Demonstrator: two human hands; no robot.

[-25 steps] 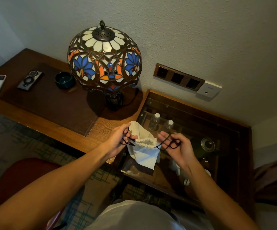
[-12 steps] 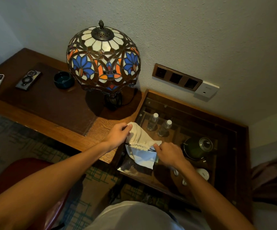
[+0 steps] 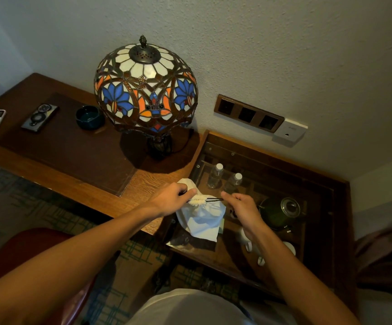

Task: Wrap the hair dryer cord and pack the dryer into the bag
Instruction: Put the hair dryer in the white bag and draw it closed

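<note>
Drawstring bag (image 3: 202, 219) mouth now cinched tight, open earlier. Left hand (image 3: 169, 199) pinches gathered neck; right hand (image 3: 242, 207) pinches drawstring (image 3: 213, 200). Packing looks nearly done.

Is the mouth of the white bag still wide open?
No, the bag mouth is gathered tight, with both hands pulling its black cord.

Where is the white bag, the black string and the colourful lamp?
white bag (image 3: 202, 221), head view, on its cloth body below the gathered neck.
black string (image 3: 213, 200), head view, on the taut stretch beside the neck.
colourful lamp (image 3: 145, 90), head view, on its glass shade.
</note>
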